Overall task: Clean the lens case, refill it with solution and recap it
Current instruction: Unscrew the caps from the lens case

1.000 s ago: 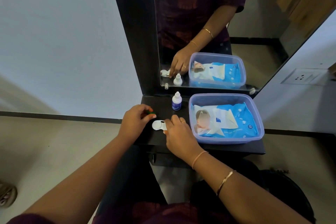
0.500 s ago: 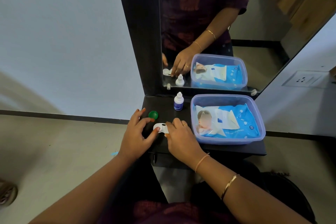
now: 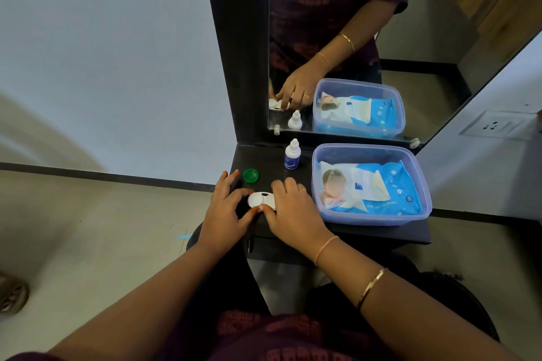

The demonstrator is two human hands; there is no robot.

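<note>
Lens case (image 3: 259, 200) mid-frame, long axis left-right; left hand (image 3: 224, 214) pinches left end, right hand (image 3: 293, 215) grips right end; green cap (image 3: 250, 175) off, just upper-left, nearer left hand

A: What did the right arm wear?
B: Thin orange band (image 3: 325, 249) at the wrist, gold bangle (image 3: 371, 287) farther up. Small gold ring (image 3: 303, 190) on the right hand (image 3: 293, 214).
A: Clothing?
B: It was a dark maroon top (image 3: 264, 340) with reddish print.

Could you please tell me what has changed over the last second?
The left hand set the green cap down on the shelf, let go and moved to pinch the left end of the lens case. The right hand still holds it; bottle and tub unmoved.
</note>
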